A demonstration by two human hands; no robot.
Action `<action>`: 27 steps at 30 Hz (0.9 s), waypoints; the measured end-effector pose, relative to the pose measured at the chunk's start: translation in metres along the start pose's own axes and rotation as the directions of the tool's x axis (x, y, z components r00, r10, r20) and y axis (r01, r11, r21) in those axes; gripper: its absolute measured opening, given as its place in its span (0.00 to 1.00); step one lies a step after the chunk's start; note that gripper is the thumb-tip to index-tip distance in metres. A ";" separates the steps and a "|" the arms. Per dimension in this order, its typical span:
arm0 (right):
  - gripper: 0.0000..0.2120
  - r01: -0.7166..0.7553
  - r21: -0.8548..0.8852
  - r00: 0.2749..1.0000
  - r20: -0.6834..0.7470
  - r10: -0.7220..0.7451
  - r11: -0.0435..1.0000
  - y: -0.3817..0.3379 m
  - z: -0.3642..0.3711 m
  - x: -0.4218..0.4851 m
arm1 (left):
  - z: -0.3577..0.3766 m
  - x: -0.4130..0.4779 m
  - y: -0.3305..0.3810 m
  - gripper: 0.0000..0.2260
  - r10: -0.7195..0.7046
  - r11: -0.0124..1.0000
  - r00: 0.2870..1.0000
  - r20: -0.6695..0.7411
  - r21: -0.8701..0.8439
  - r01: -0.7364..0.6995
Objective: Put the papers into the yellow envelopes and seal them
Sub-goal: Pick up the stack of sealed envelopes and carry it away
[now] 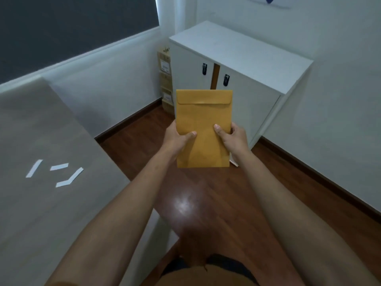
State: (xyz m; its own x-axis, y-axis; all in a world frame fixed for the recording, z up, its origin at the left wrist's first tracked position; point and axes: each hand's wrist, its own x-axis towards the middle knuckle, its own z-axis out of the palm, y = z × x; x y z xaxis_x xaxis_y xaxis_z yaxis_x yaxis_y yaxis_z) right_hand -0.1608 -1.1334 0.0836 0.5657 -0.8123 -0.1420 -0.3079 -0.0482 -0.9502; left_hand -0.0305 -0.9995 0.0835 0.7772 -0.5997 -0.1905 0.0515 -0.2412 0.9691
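Note:
I hold one yellow envelope (203, 118) upright in front of me, above the wooden floor, with its flap folded down flat at the top. My left hand (179, 139) grips its lower left edge, thumb on the front. My right hand (232, 137) grips the lower right edge the same way. No loose paper is in sight, and what is inside the envelope is hidden.
A grey table (41, 203) fills the left, with several white paper strips (56, 172) lying on it. A white two-door cabinet (237, 65) stands ahead against the wall, cardboard boxes (166, 81) stacked beside it. Dark wooden floor (206, 203) lies below.

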 end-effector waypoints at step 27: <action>0.19 -0.063 -0.027 0.995 -0.078 0.061 0.998 -0.040 -0.097 0.312 | 0.156 0.265 0.099 0.20 -0.113 0.991 0.990 -0.086 0.067 0.119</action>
State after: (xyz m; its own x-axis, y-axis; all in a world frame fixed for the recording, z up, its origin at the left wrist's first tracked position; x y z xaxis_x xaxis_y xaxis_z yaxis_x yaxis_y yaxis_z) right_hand -0.0460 -1.4408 0.1037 0.4847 -0.8564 -0.1779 -0.3636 -0.0123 -0.9315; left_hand 0.0828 -1.3013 0.1044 0.8177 -0.5006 -0.2844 0.1010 -0.3617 0.9268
